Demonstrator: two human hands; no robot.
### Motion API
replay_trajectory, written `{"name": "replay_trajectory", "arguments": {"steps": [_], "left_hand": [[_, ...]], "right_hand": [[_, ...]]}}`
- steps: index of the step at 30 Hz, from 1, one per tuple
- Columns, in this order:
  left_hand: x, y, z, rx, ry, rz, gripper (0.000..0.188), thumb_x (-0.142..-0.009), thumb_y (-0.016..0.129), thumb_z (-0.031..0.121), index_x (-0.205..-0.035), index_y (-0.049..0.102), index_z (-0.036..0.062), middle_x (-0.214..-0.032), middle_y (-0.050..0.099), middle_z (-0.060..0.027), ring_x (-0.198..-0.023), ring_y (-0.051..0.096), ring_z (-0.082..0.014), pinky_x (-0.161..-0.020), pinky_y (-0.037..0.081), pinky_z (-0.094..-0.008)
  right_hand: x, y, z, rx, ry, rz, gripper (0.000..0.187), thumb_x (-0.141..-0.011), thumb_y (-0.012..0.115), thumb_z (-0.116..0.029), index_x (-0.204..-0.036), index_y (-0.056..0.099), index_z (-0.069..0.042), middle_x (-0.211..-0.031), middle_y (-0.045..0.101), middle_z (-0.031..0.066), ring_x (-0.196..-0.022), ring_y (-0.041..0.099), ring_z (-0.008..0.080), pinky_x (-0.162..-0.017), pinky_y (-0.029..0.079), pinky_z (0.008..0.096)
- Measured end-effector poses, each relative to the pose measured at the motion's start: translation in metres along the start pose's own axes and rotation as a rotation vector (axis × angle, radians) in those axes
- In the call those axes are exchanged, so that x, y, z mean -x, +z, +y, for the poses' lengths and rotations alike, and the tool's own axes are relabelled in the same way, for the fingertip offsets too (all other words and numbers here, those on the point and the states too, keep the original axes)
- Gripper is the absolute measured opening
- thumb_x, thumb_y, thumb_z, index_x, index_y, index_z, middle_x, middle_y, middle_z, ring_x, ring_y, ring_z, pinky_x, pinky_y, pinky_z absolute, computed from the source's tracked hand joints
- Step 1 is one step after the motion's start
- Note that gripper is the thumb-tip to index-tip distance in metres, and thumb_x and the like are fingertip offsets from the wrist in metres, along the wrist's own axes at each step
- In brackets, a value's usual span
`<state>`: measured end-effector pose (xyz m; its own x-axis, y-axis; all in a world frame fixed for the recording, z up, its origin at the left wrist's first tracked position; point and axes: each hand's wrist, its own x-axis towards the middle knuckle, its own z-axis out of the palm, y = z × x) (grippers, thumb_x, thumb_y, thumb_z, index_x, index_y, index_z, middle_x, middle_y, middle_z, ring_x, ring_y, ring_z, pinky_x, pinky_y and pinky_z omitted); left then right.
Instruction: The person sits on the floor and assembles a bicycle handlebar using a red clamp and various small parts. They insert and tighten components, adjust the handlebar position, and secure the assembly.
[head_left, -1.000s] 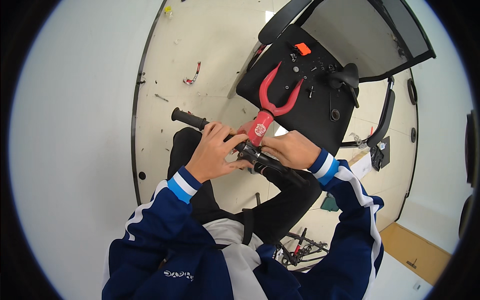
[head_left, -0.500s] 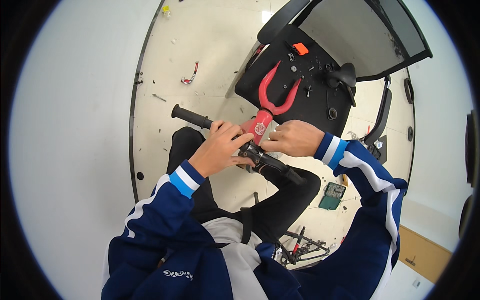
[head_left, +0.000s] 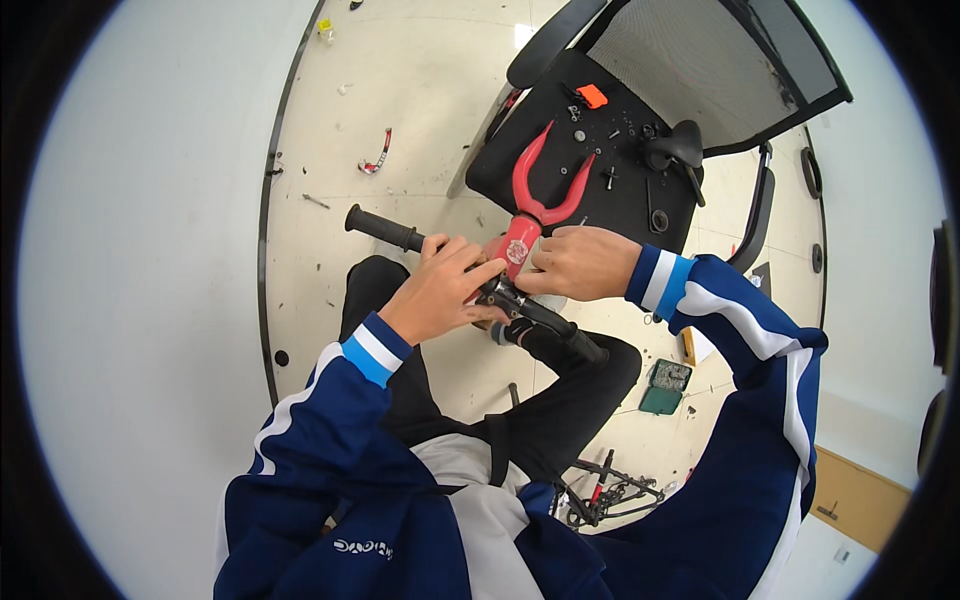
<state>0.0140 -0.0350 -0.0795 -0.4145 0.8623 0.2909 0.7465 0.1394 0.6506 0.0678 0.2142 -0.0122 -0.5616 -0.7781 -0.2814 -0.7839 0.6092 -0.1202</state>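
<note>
A small bike's red fork (head_left: 556, 208) lies with its two prongs over the chair seat. Its red head tube (head_left: 517, 246) meets the black handlebar stem (head_left: 503, 297) between my hands. My left hand (head_left: 445, 288) is closed around the stem and the middle of the handlebar (head_left: 545, 318), thumb below and fingers on top. A black rubber grip (head_left: 382, 229) sticks out to its left. Curled fingers of my right hand (head_left: 588, 262) pinch beside the stem's top; what they hold is mostly hidden. A thin metal tip (head_left: 583, 221) shows just above that hand.
The black office chair (head_left: 490, 170) stands ahead, holding loose bolts, an orange piece (head_left: 592, 96) and a black saddle (head_left: 675, 147). An open green case (head_left: 664, 388) and a black bike frame (head_left: 610, 490) lie on the floor at right. A white wall (head_left: 150, 300) borders the left.
My right hand has shifted slightly up and left around the stem, its elbow moving outward. The thin tip now shows above it. My left hand keeps its grip.
</note>
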Motion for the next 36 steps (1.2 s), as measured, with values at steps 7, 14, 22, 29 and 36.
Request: {"name": "replay_trajectory", "arguments": {"steps": [7,14,22,29,36], "left_hand": [[-0.002,-0.001,0.004,-0.066,0.028,-0.040,0.060,-0.073,0.081,0.049,-0.116,0.064,0.0104,-0.099,0.057,-0.0045,-0.097,0.052,-0.0242,-0.096,0.033,-0.0415],[-0.005,0.001,0.000,0.007,0.030,0.016,0.059,-0.071,0.084,0.046,-0.116,0.067,0.0116,-0.090,0.054,-0.0055,-0.091,0.053,-0.0240,-0.093,0.032,-0.0409],[0.000,0.001,-0.005,-0.007,-0.001,0.004,0.058,-0.072,0.084,0.047,-0.114,0.067,0.0111,-0.093,0.059,-0.0061,-0.092,0.055,-0.0250,-0.092,0.034,-0.0406],[-0.001,0.000,-0.002,-0.021,-0.006,0.021,0.058,-0.071,0.085,0.044,-0.115,0.067,0.0099,-0.086,0.055,-0.0048,-0.089,0.054,-0.0244,-0.091,0.035,-0.0385],[0.003,-0.002,0.003,-0.123,0.030,0.034,0.059,-0.075,0.080,0.049,-0.115,0.067,0.0082,-0.093,0.059,-0.0070,-0.092,0.055,-0.0266,-0.091,0.037,-0.0388]], "right_hand": [[-0.003,0.005,0.013,0.026,-0.189,0.183,0.018,-0.084,0.063,-0.015,-0.101,0.058,-0.013,-0.091,0.060,0.0055,-0.084,0.062,0.0229,-0.075,0.050,0.0339],[0.005,0.005,-0.002,-0.208,0.006,0.170,0.021,-0.095,0.060,-0.025,-0.104,0.058,-0.007,-0.090,0.063,0.0112,-0.088,0.063,0.0292,-0.081,0.049,0.0404],[0.026,0.004,-0.016,-0.260,0.343,0.318,0.024,-0.094,0.066,-0.028,-0.088,0.060,-0.006,-0.078,0.058,0.0085,-0.075,0.059,0.0284,-0.073,0.047,0.0396],[0.042,0.033,-0.099,-0.306,0.853,0.669,0.018,-0.093,0.065,-0.014,-0.108,0.065,-0.004,-0.079,0.064,0.0145,-0.068,0.062,0.0337,-0.062,0.051,0.0438],[-0.010,0.026,-0.197,-0.427,0.803,0.958,0.029,-0.083,0.071,-0.001,-0.110,0.062,0.002,-0.085,0.064,0.0141,-0.077,0.065,0.0321,-0.071,0.054,0.0392]]}}
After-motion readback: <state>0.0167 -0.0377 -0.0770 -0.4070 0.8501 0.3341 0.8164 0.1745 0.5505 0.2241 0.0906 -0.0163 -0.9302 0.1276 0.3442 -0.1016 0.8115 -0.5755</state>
